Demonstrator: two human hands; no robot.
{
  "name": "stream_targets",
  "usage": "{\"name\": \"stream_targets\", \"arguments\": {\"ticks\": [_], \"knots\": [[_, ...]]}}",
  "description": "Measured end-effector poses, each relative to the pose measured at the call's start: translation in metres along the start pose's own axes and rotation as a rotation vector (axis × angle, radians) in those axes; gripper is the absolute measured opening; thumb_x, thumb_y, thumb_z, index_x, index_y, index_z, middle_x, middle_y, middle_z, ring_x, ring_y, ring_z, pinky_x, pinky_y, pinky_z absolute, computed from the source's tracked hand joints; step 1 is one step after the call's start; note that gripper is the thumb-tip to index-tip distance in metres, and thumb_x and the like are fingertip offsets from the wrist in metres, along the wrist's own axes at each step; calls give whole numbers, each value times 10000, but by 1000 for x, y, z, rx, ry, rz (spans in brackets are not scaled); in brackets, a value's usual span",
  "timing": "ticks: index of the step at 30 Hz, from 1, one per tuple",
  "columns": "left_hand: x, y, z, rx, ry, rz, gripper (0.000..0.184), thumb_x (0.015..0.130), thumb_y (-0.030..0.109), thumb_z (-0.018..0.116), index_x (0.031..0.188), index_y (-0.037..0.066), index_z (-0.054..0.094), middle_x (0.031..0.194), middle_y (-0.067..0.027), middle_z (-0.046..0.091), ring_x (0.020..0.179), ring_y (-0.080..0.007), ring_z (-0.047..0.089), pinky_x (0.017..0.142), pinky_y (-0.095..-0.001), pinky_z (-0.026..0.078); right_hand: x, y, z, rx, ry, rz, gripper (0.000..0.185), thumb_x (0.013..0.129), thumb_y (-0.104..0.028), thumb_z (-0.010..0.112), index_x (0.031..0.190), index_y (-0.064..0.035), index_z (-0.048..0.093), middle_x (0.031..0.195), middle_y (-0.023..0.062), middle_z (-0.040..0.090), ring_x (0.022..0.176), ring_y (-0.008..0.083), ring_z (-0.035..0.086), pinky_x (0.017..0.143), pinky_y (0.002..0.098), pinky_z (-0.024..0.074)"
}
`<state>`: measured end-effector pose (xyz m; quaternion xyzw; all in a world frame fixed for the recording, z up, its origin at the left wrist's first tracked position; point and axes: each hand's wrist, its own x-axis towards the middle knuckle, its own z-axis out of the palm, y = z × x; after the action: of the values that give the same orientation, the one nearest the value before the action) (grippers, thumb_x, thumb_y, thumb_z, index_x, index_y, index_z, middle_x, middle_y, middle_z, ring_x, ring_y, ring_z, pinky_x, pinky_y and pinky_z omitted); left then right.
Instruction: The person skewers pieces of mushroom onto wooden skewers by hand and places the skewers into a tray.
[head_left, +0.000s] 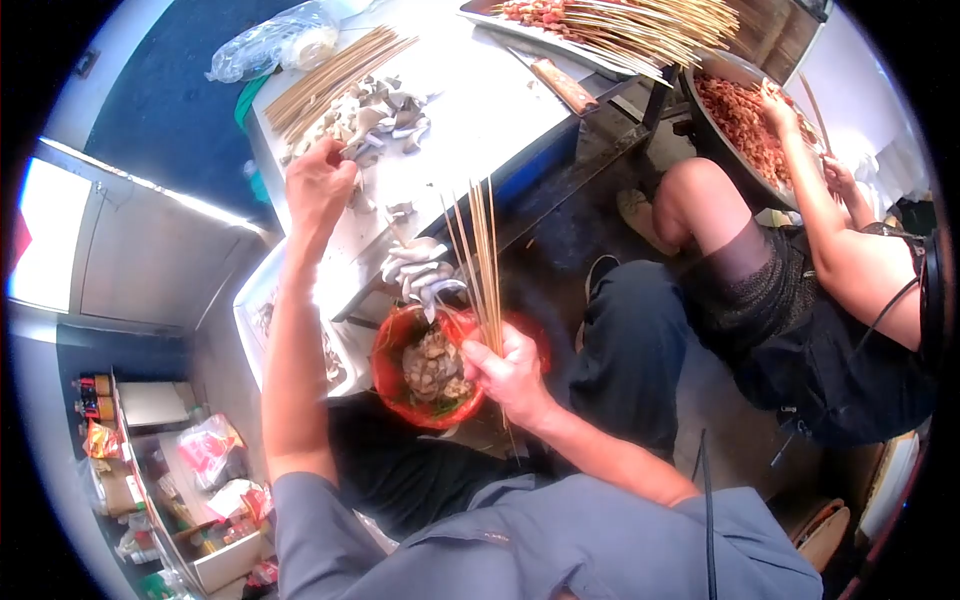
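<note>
My left hand (320, 185) is at the near edge of a pile of torn oyster mushrooms (385, 115) on the white table. Its fingers are pinched, apparently on a mushroom piece (360, 192); the fingertips are partly hidden. In my right hand (510, 375) is a bundle of bamboo skewers (485, 265), points up. Several grey-white mushroom pieces (415, 270) are threaded on one skewer, slanting left from that hand. Below them, a container lined with a red plastic bag (385, 385) holds brownish scraps.
More bamboo skewers (335, 75) lie behind the mushrooms. A knife (565, 85) rests near a tray of meat skewers (600, 35). At right, another person's hands (780, 110) work over a basin of meat (745, 125). A white bin (345, 355) stands left of the red bag.
</note>
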<state>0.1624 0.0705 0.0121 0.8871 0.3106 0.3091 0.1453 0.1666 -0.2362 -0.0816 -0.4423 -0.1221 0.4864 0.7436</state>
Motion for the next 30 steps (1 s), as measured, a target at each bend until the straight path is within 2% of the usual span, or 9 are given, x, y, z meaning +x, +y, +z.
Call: {"name": "stream_targets", "arguments": {"ticks": [1,4,6,9,12,16,18,22,30], "knots": [[-3,1,-3,-85,-11,-21,167,773,90,589,895,-6,649,716,-37,619,654,-95,556,609,-241,436,0,-1,0,13,0,6,83,928,-109,580,962,-38,554,682,-8,580,569,48,512,491,199,398],[-15,0,-9,-344,-46,-131,125,797,42,575,892,-5,642,729,-17,620,665,-88,568,611,-216,438,0,-2,-1,-9,-7,6,86,928,-110,580,964,-37,553,682,-6,580,570,47,511,490,198,396],[-27,0,-11,-503,-95,-200,117,850,10,564,953,3,619,784,-38,631,690,-94,601,638,-217,479,-1,-3,0,-9,-5,9,88,929,-113,580,962,-37,552,681,-5,579,566,46,508,487,198,393],[-51,7,-11,-932,-49,-214,196,902,9,577,1095,-16,554,896,-102,649,745,-165,662,700,-300,555,-2,-2,1,-14,-14,15,89,930,-119,580,955,-39,552,679,-4,577,554,45,501,480,198,390],[-73,18,-11,-1026,54,-284,230,896,-31,553,1125,-23,560,951,-123,654,784,-178,670,745,-314,559,-3,-1,1,-27,-25,35,91,931,-125,581,949,-41,553,676,-4,576,540,46,493,474,197,389],[-91,22,-9,-1124,30,-383,192,870,-61,548,1053,-14,582,1022,-149,658,826,-215,681,783,-320,560,-4,1,4,-46,-40,42,97,932,-133,584,950,-43,550,670,-2,575,530,48,490,466,194,387],[-97,26,-11,-1336,-38,-529,181,865,-58,551,1037,-11,579,1016,-150,658,870,-232,680,789,-331,559,-4,3,6,-46,-40,35,98,932,-133,583,950,-43,549,668,-2,575,528,48,488,464,194,384],[-102,26,-12,-1418,-139,-472,181,871,-26,572,1050,-3,582,1043,-169,659,903,-244,671,814,-354,556,-1,12,4,-13,-44,25,92,933,-131,580,944,-45,548,663,-3,574,519,46,482,457,194,377],[-109,24,-9,-1506,-30,-482,164,890,19,597,1053,1,588,1042,-162,663,897,-238,672,828,-358,558,-1,11,4,-48,-57,27,83,932,-126,580,947,-51,548,657,-4,569,511,43,471,454,195,370]]}}
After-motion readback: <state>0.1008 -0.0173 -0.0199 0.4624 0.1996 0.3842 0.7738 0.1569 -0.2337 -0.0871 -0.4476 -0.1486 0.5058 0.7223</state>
